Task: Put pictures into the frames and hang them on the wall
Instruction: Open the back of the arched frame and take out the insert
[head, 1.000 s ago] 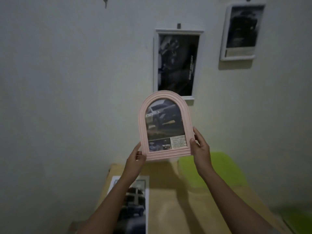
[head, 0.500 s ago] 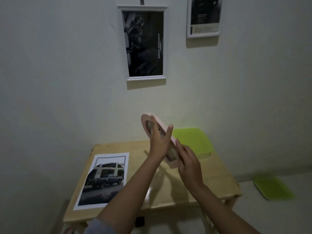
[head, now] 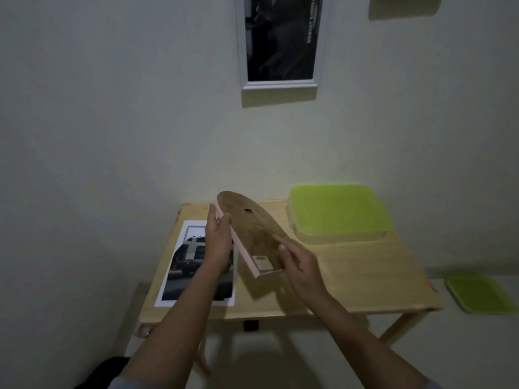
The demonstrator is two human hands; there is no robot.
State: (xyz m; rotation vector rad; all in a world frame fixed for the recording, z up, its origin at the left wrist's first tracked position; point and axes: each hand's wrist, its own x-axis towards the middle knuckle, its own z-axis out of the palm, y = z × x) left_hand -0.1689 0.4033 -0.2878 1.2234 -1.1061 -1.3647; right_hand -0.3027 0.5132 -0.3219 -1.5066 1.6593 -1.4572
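A pale wall (head: 112,122) backs the whole dim room. At its foot, low on the left, a dark shape (head: 104,372) lies on the floor, too murky to identify. A light wooden table (head: 365,270) stands against the wall. Along the tabletop's left edge lies a loose print (head: 179,273) of a dark vehicle, flat.

Above that print the left hand (head: 217,242) grips the pink arched frame (head: 252,234), thumb on top, fingers curled beneath its left rim. The frame is in the air over the tabletop's middle, tilted, brown backing up, arched end toward the wall. High on the wall hangs a white-framed picture (head: 279,86).

The right hand (head: 302,266) touches the frame's lower end with nearly straight, close-set fingers. A green-lidded box (head: 337,214) fills the tabletop's far right corner. A green tray (head: 480,294) lies on the floor, right.
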